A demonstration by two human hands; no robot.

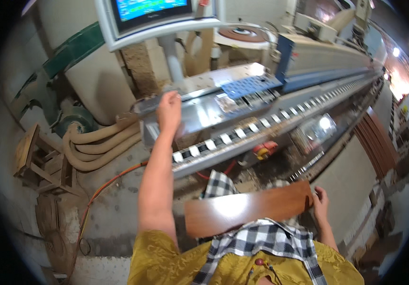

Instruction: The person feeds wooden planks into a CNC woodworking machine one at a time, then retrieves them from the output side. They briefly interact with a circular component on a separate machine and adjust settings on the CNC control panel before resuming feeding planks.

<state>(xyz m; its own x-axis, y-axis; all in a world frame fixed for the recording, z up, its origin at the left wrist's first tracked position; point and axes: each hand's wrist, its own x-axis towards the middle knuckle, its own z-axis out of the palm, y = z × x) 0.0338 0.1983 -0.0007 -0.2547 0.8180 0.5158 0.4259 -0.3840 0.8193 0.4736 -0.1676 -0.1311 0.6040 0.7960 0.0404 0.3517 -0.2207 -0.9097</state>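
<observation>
A glossy brown wooden board lies crosswise in front of my checked apron. My right hand grips its right end, fingers along the edge. My left arm reaches forward to the left end of the machine's shiny metal table. There my left hand is closed, with its fingers curled at the table's back edge. Whatever those fingers hold, if anything, is hidden from view. Beyond the left hand, a post carries a screen in a white frame.
A conveyor track with white pads runs from below the table to the far right. On the table lies a blue perforated plate. Thick dusty hoses and a wooden stool stand left. Brown boards are stacked right. An orange hose crosses the floor.
</observation>
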